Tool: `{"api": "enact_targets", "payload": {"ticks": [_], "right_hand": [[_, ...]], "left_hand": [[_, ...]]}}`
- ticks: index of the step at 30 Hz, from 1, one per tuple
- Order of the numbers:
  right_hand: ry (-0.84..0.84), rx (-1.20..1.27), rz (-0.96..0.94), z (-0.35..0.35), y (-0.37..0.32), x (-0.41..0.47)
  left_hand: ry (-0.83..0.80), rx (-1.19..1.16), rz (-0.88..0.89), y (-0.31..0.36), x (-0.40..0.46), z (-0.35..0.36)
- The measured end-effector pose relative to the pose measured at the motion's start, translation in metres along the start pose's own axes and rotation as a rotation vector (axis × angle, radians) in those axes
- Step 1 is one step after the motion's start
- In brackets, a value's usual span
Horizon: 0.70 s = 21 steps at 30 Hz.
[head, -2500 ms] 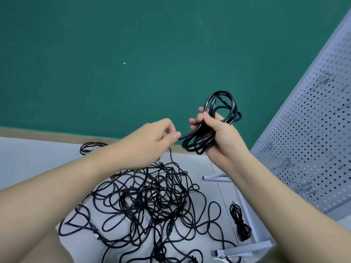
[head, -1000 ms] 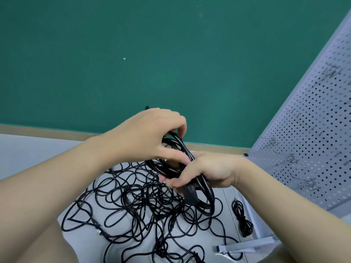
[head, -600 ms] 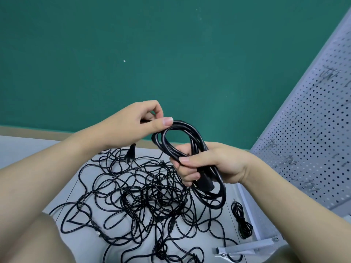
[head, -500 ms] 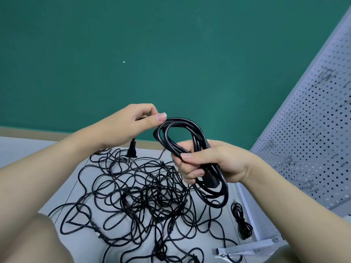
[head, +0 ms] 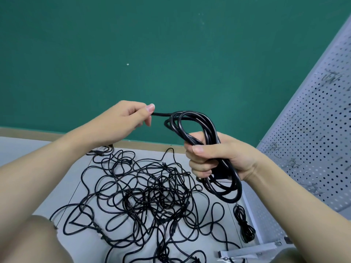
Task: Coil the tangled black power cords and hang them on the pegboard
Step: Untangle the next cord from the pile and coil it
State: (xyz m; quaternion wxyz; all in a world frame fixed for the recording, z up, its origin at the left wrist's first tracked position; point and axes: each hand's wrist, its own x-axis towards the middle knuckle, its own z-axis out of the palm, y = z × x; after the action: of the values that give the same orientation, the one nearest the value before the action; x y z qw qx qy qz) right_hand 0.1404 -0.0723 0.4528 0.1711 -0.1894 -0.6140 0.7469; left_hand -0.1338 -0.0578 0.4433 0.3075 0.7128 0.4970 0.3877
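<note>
Wall [head: 133, 44]: flat matte green, with one tiny pale speck; no writing can be read anywhere.
Floor [head: 62, 179]: smooth pale grey, with thin seam lines and a tan strip along its far edge at the wall.
Pegboard [head: 315, 130]: pale grey perforated metal sheet, leaning along the right edge of the floor, with rows of round holes and thin wire hooks; its white foot bar lies at the near right corner.
Tangled cords [head: 152, 196]: thin glossy black cords in loose overlapping loops, spread over the middle of the floor, with small plugs here and there.
Coiled cord [head: 197, 126]: thicker glossy black cord, gathered in several oval loops, held in the air above the tangle and near the pegboard.
Right hand [head: 218, 156]: fingers and thumb curl round the middle of the coil, gripping it.
Left hand [head: 125, 120]: thumb and forefinger pinch the free end of the same cord, just left of the coil's top loop.
Small bundle [head: 244, 223]: narrow wound black cord, lying on the floor beside the pegboard's foot.
</note>
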Motion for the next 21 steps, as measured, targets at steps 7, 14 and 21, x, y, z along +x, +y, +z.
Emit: {"api": "enact_targets", "payload": {"ticks": [7,14,21], "right_hand": [[0.373,0.082,-0.179,0.0,0.006,0.011],[0.639,0.032,-0.204,-0.003,0.02,0.021],[0.621,0.14,-0.141,0.003,0.023,0.027]], "left_hand": [[-0.277,-0.206,-0.26,0.013,-0.011,0.029],[-0.301,-0.289,-0.238,0.026,-0.022,0.061],[-0.449,0.006,-0.11,0.04,-0.033,0.08]]}}
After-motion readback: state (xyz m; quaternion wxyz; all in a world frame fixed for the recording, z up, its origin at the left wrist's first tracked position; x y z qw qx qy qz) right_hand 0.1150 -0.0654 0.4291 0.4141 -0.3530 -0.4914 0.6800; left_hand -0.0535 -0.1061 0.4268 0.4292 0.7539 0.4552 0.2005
